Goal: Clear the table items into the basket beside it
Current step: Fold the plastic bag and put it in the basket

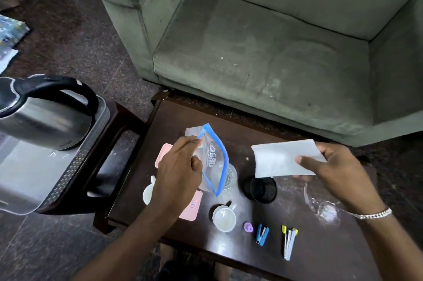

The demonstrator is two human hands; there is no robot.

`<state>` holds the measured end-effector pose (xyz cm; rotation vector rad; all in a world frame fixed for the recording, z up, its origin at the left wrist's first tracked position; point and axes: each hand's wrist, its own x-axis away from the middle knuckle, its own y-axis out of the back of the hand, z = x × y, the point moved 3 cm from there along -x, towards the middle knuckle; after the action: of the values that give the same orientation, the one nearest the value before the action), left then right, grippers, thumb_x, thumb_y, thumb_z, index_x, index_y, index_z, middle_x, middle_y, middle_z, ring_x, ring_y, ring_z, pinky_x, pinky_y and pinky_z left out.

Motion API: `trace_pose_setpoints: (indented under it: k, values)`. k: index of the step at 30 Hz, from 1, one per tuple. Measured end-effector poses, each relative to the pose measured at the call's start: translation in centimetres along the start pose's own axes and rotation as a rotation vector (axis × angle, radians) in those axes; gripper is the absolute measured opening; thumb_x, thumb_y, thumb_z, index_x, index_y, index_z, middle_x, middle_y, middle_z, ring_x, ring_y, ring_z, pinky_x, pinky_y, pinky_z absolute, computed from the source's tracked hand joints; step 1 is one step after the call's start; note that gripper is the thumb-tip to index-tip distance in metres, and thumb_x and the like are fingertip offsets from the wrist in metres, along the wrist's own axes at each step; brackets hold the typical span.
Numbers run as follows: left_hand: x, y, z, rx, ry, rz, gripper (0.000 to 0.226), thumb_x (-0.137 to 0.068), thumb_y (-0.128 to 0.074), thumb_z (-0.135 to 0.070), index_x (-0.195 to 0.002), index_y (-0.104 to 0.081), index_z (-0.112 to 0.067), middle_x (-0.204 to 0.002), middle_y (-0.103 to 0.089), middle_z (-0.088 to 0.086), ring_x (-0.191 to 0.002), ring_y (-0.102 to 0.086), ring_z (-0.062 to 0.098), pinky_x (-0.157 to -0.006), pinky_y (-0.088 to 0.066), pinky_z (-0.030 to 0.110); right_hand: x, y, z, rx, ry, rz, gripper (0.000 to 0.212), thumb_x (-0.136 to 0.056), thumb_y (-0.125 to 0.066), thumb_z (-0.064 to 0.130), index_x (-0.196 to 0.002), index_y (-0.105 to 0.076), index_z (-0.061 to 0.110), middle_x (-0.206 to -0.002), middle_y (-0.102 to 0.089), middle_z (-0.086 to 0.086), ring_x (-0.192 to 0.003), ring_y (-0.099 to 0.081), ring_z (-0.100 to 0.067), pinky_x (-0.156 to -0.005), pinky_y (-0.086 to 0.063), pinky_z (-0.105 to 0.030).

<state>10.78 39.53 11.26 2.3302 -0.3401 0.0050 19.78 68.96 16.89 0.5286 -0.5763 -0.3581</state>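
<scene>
Dark wood table [297,246] low before a grey-green sofa [263,51]; items scattered across its top. Left hand [178,173] raised over the table, thumb and fingers pinched on the upper edge of a clear zip bag [214,161] with blue seal, bag hanging free above the surface. Right hand [338,170] to the right, thumb pressed on top of a white folded sheet [281,159], fingers beneath, sheet held level above the table; silver bracelet [373,213] on that wrist.

On the table: pink flat case [193,208] partly under the left forearm; second pink piece [163,153] further back behind the left hand; white cup [224,217] near the front middle; another white cup [147,193] at the left edge, mostly hidden; black mesh cup [261,189] at centre; clear glass [230,176] behind the bag; small purple cap [248,227]; blue stapler [262,234]; bundle with yellow tips [289,241]; clear glass piece [325,210] under the right wrist.

Basket [75,166] stands left of the table on a dark stand; steel kettle [41,115] with black handle sits inside.
</scene>
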Motion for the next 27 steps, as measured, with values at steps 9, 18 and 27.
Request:
trace_pose_setpoints:
  k: [9, 18, 27]
  values:
    - [1.0, -0.6, -0.3, -0.001, -0.007, 0.025, 0.046, -0.087, -0.063, 0.004, -0.128, -0.071, -0.015, -0.131, -0.065, -0.013, -0.094, -0.067, 0.019, -0.089, -0.055, 0.038, 1.4, -0.6, -8.8, 0.034, -0.162, -0.080, 0.024, -0.090, -0.069, 0.000, -0.095, -0.082, 0.019, -0.069, -0.077, 0.007, -0.055, -0.068, -0.002, -0.052, -0.050, -0.012]
    - [1.6, -1.2, -0.3, -0.010, -0.001, 0.037, 0.041, -0.088, -0.065, 0.002, -0.126, -0.072, -0.015, -0.130, -0.065, -0.012, -0.087, -0.069, 0.018, -0.086, -0.057, 0.041, -0.1, -5.9, -11.9, 0.135, -0.201, -0.126, 0.028, -0.086, -0.064, -0.006, -0.077, -0.078, 0.017, -0.048, -0.063, 0.016, -0.046, -0.061, 0.010, -0.042, -0.043, -0.005]
    - [1.7, -1.2, -1.0, 0.053, -0.012, 0.041, 0.034, -0.088, -0.071, -0.001, -0.119, -0.075, -0.014, -0.108, -0.064, -0.011, -0.070, -0.065, 0.003, -0.076, -0.057, 0.027, -1.8, -9.1, -12.9, 0.321, -0.217, -0.077, 0.004, -0.085, -0.073, 0.015, -0.086, -0.072, 0.011, -0.070, -0.062, -0.011, -0.066, -0.062, -0.029, -0.054, -0.042, -0.027]
